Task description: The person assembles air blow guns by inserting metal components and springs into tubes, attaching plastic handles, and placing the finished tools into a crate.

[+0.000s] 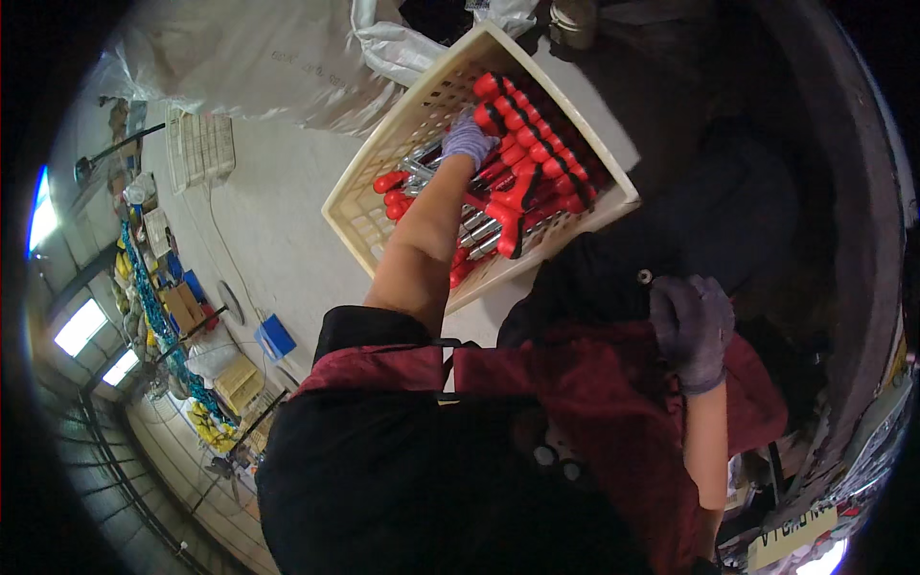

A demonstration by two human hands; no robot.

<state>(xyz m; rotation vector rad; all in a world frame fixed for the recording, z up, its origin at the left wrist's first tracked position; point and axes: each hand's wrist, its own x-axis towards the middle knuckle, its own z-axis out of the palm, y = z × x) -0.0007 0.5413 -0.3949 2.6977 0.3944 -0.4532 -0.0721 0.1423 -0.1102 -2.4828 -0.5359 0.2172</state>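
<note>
My left hand (467,141), in a pale purple glove, reaches into a cream plastic crate (360,166). Its fingers curl down among red-and-black handled tools (516,206) with shiny metal shafts; what they close on is hidden. Several of these handles lie in a row along the crate's right side, others loosely across the middle. My right hand (692,333), in a dark grey glove, is held over my right thigh with its fingers curled. Whatever may be in it does not show. Beside its thumb is a small metal ring (645,276) against dark cloth.
Large white sacks (259,62) stand beyond the crate on the left. Farther left are a stack of white crates (201,149), a blue bin (276,336) and a cord on the pale floor (278,211). Dark, poorly lit shapes fill the right side.
</note>
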